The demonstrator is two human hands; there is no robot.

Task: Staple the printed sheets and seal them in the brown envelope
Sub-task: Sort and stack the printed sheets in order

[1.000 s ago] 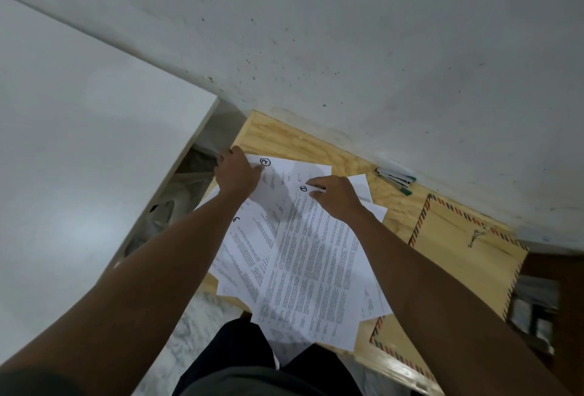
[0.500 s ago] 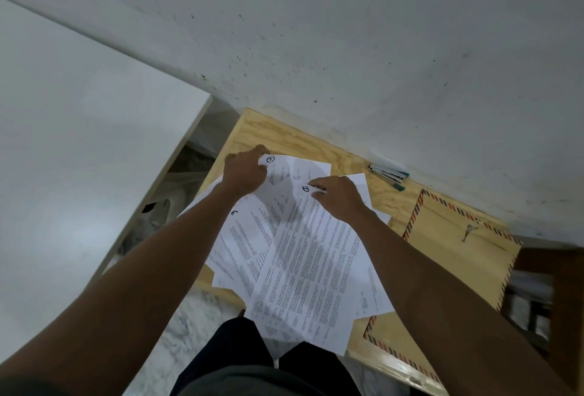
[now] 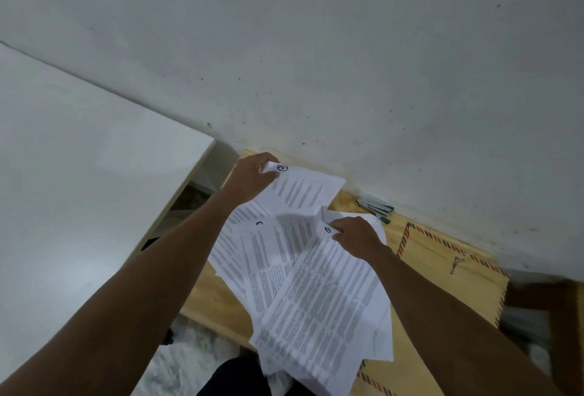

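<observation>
Several printed sheets lie fanned out over a small wooden table (image 3: pixel 215 297). My left hand (image 3: pixel 249 175) pinches the top corner of the sheet marked 2 (image 3: pixel 303 190) and holds it raised toward the wall. My right hand (image 3: pixel 357 237) grips the top edge of the sheet marked 1 (image 3: pixel 319 307), which hangs over the table's near edge. The sheet marked 3 (image 3: pixel 252 250) lies between them. The brown envelope (image 3: pixel 442 281) with its striped border and metal clasp lies flat at the right, partly under the sheets. No stapler is recognisable.
A white wall rises right behind the table. A white panel (image 3: pixel 79 206) stands at the left. Some pens (image 3: pixel 376 207) lie against the wall beyond the sheets. My dark-trousered legs (image 3: pixel 234 376) show below the table edge.
My left hand has lifted the sheet marked 2 up and away toward the wall, separating it from the pile. My right hand has kept its hold on sheet 1.
</observation>
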